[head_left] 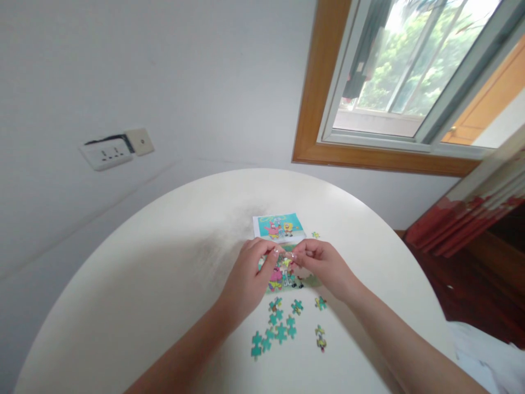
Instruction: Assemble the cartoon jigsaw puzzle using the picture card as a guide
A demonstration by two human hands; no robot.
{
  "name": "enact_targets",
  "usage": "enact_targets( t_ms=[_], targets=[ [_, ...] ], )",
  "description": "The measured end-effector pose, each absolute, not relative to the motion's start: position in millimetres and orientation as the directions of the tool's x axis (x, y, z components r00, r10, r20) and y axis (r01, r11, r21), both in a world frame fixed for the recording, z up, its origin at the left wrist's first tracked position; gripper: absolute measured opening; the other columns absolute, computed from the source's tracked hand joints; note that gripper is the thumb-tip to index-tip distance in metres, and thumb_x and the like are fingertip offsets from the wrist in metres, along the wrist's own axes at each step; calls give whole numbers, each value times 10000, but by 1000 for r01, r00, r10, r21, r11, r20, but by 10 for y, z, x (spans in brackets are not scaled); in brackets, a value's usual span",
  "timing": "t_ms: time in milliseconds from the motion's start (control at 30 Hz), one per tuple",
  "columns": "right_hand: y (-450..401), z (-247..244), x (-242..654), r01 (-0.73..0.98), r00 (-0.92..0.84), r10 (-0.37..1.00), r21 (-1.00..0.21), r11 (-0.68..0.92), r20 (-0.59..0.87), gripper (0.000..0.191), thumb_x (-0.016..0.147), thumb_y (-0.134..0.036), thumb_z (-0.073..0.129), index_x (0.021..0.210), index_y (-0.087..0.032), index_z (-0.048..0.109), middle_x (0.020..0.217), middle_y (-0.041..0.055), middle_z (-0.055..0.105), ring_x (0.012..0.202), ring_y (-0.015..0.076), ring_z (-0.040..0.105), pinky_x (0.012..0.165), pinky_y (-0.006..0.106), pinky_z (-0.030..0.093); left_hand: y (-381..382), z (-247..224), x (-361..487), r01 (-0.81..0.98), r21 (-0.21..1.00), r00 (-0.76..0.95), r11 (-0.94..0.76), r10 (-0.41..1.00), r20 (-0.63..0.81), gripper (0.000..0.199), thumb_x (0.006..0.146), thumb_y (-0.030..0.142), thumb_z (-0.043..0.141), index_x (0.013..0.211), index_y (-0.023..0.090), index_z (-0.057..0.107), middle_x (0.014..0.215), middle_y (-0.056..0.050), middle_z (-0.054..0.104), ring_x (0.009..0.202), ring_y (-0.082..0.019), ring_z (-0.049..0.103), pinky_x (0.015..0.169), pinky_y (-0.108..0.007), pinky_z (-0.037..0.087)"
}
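Observation:
My left hand (252, 273) and my right hand (326, 265) meet over a partly joined cartoon puzzle (283, 279) on the white table. Thumb and forefinger of each hand are pinched on a small puzzle piece (286, 254) between them, its picture hidden. Behind the puzzle lies a reference picture card (281, 226) with cartoon figures on a blue ground. Several loose teal puzzle pieces (281, 332) are scattered in front of the puzzle, nearer to me. Two yellowish pieces (320, 338) lie to their right, and one small piece (315, 235) is right of the card.
The round white table (164, 284) stands against a wall with a socket (109, 154) at the left. A wood-framed window (381, 154) is at the upper right. A red and cream curtain (459, 213) hangs beside it, and white cloth (479, 355) shows at the lower right.

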State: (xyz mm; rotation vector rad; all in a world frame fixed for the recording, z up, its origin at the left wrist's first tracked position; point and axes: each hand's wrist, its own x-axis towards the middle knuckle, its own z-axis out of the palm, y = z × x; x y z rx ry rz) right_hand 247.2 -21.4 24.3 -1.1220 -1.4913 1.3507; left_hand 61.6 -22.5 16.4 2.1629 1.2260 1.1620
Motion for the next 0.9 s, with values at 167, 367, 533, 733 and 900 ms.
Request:
enact_targets(
  t_ms=[167, 367, 533, 733, 900],
  targets=[
    [-112, 121, 2587, 383, -116, 991, -918, 104, 63, 268, 806, -448, 627, 759, -190, 679, 718, 29, 692, 625, 147, 558, 573, 259, 373, -227, 145, 534, 613, 479, 437, -628, 775, 457, 163, 909, 173, 490, 979, 210, 633, 969, -48, 615, 971, -228, 511, 863, -380, 409],
    [-51, 68, 2652, 702, -105, 959, -663, 260, 264, 240, 834, -378, 635, 674, -209, 695, 738, 37, 669, 763, 188, 558, 748, 314, 381, -227, 50, 487, 662, 378, 524, -647, 761, 383, 140, 874, 185, 592, 998, 214, 651, 1002, -51, 597, 1011, -240, 489, 893, -407, 402],
    [-54, 22, 2637, 770, -108, 951, -581, 265, 291, 213, 839, -358, 643, 681, -224, 694, 822, 48, 666, 867, 214, 534, 825, 349, 362, -218, 20, 469, 670, 365, 529, -646, 761, 375, 164, 830, 238, 664, 992, 227, 647, 1051, -47, 581, 1047, -246, 479, 921, -411, 397],
    [-85, 24, 2600, 784, -102, 952, -566, 255, 288, 191, 834, -317, 641, 674, -224, 689, 799, 47, 660, 866, 218, 525, 802, 349, 354, -231, 7, 474, 678, 365, 538, -638, 769, 345, 251, 783, 285, 723, 1013, 231, 641, 1093, -55, 573, 1069, -262, 474, 932, -419, 389],
    [-78, 26, 2609, 744, -118, 970, -629, 228, 212, 235, 848, -337, 618, 653, -219, 673, 736, 24, 675, 784, 191, 548, 740, 325, 366, -225, -3, 471, 675, 363, 558, -642, 767, 319, 205, 797, 246, 697, 995, 236, 641, 1077, -43, 579, 1059, -253, 475, 922, -409, 386]
  ],
)
